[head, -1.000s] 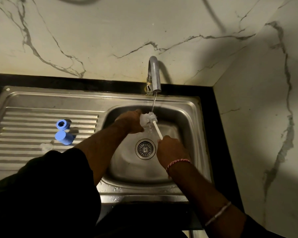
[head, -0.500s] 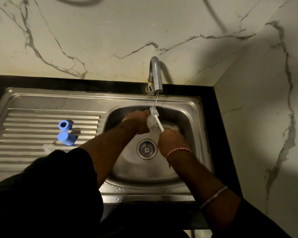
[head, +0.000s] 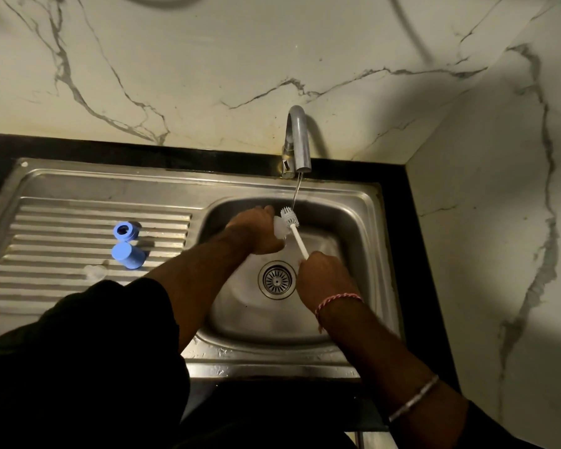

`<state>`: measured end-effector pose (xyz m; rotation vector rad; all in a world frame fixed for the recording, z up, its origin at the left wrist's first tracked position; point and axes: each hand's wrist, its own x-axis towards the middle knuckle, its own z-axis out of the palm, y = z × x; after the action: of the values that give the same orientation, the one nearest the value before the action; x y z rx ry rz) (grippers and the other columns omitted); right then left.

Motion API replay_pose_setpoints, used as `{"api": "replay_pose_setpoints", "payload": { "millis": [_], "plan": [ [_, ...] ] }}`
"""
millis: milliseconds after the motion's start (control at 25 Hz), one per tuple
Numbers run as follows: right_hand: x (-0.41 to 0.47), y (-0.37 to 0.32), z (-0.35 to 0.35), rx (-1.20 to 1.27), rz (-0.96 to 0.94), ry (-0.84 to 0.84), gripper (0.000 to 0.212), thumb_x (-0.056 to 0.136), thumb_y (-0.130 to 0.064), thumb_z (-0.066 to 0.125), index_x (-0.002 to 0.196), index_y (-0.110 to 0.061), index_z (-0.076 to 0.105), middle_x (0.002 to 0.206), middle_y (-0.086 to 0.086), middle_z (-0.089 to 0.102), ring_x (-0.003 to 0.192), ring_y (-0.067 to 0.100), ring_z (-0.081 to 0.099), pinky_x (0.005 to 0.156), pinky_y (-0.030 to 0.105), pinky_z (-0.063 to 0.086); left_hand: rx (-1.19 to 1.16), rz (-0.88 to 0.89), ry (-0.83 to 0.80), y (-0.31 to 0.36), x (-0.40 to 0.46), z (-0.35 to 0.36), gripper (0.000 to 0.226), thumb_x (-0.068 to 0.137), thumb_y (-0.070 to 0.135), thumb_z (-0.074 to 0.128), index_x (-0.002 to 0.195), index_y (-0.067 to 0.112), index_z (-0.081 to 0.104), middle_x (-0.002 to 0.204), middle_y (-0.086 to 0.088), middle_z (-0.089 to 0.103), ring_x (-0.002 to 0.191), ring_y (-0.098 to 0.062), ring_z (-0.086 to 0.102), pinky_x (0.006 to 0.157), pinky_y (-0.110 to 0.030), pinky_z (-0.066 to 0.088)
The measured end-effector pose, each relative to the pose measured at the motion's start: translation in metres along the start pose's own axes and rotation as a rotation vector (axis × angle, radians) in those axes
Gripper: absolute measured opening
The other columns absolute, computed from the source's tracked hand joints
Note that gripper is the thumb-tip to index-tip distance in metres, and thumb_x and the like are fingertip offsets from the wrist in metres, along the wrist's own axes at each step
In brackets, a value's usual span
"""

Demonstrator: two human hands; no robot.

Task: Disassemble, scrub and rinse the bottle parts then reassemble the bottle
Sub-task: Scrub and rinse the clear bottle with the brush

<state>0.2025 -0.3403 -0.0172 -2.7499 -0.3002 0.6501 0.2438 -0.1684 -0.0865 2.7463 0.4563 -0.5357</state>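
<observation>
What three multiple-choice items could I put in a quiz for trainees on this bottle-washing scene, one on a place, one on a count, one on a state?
1. Where do the blue bottle parts lie?
A. on the ribbed drainboard
B. in the sink basin
C. on the black counter

2. How many blue parts lie there?
A. one
B. two
C. four

3. What is the tap doing?
A. it is off
B. it runs a thin stream
C. it is hidden

Answers:
1 A: both lie on the ridges, to the left of the basin.
2 B: an open ring and a cap nearer the person.
3 B: a thin line of water falls to the brush, which the right hand holds against the clear part in the left hand.
</observation>
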Motion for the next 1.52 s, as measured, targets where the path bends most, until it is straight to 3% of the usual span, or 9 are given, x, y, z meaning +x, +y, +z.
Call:
{"api": "replay_pose_setpoints", "payload": {
  "millis": [80,200,280,520,680,880,1160,1360,1520],
  "plan": [
    [0.005,-0.001,-0.005,0.032,0.034,0.011,0.019,0.100,-0.027,0.054,0.104,-0.013,0.066,0.098,0.008,0.070,0.089,0.027,0.069,0.079,0.041,0.059,-0.016,0.008,-0.018,0.006,0.001,0.003,0.077,0.089,0.050,0.071,0.148,0.010,0.042,0.145,-0.016,0.051,0.130,-0.031,0.053,0.108,-0.042,0.044],
    [-0.002,0.003,-0.004,-0.003,0.011,-0.025,0.021,0.102,-0.028,0.053,0.106,-0.012,0.065,0.100,0.007,0.069,0.089,0.026,0.068,0.073,0.033,0.054,-0.014,-0.085,-0.015,-0.001,0.003,-0.001,0.078,0.086,0.030,0.078,0.150,0.009,0.039,0.149,-0.019,0.046,0.129,-0.032,0.054,0.108,-0.040,0.047],
    [-0.008,0.004,-0.001,-0.026,0.002,-0.039,0.022,0.103,-0.029,0.051,0.106,-0.012,0.065,0.101,0.007,0.068,0.086,0.024,0.064,0.070,0.031,0.049,-0.001,-0.122,-0.049,-0.006,0.002,-0.003,0.080,0.082,0.025,0.082,0.148,0.009,0.041,0.145,-0.017,0.049,0.125,-0.031,0.057,0.105,-0.039,0.050],
    [0.003,-0.005,-0.003,0.013,-0.009,-0.005,0.020,0.102,-0.026,0.053,0.107,-0.011,0.066,0.099,0.007,0.068,0.090,0.026,0.068,0.079,0.037,0.058,0.055,-0.051,-0.011,0.002,0.003,0.000,0.079,0.082,0.022,0.080,0.150,0.015,0.040,0.133,-0.011,0.062,0.119,-0.029,0.061,0.102,-0.042,0.053],
    [0.012,-0.008,-0.011,0.021,-0.008,0.028,0.017,0.100,-0.018,0.053,0.106,-0.009,0.067,0.091,0.006,0.063,0.087,0.025,0.066,0.080,0.040,0.058,-0.049,0.013,0.002,0.011,0.007,0.004,0.084,0.082,0.038,0.082,0.150,0.016,0.037,0.131,-0.011,0.064,0.117,-0.030,0.063,0.102,-0.044,0.052],
    [-0.002,-0.006,-0.007,-0.038,-0.053,0.011,0.021,0.101,-0.024,0.050,0.109,-0.012,0.066,0.102,0.009,0.068,0.091,0.029,0.067,0.078,0.036,0.055,-0.011,-0.056,0.001,-0.003,0.019,0.005,0.066,0.080,0.059,0.071,0.132,0.020,0.058,0.128,-0.008,0.065,0.112,-0.026,0.063,0.098,-0.043,0.054],
    [0.001,-0.002,-0.004,-0.025,-0.050,0.020,0.020,0.101,-0.021,0.049,0.106,-0.012,0.066,0.098,0.008,0.068,0.091,0.029,0.068,0.072,0.032,0.051,0.003,-0.082,0.041,-0.002,0.011,-0.009,0.085,0.077,0.031,0.087,0.146,0.013,0.040,0.135,-0.014,0.056,0.119,-0.032,0.060,0.099,-0.043,0.051],
    [0.013,0.003,-0.010,0.038,0.027,0.019,0.023,0.101,-0.024,0.050,0.106,-0.012,0.068,0.103,0.010,0.070,0.095,0.031,0.068,0.084,0.043,0.058,0.051,0.062,-0.037,0.018,0.005,0.003,0.075,0.082,0.030,0.082,0.143,0.015,0.042,0.127,-0.011,0.064,0.117,-0.030,0.062,0.100,-0.044,0.051],
    [0.007,0.003,-0.010,0.009,-0.017,0.003,0.019,0.100,-0.021,0.053,0.107,-0.012,0.068,0.097,0.007,0.067,0.090,0.027,0.067,0.077,0.037,0.057,0.072,-0.019,-0.008,0.010,0.014,-0.001,0.069,0.081,0.037,0.082,0.139,0.016,0.051,0.122,-0.009,0.066,0.112,-0.028,0.063,0.098,-0.043,0.054]
  ]
}}
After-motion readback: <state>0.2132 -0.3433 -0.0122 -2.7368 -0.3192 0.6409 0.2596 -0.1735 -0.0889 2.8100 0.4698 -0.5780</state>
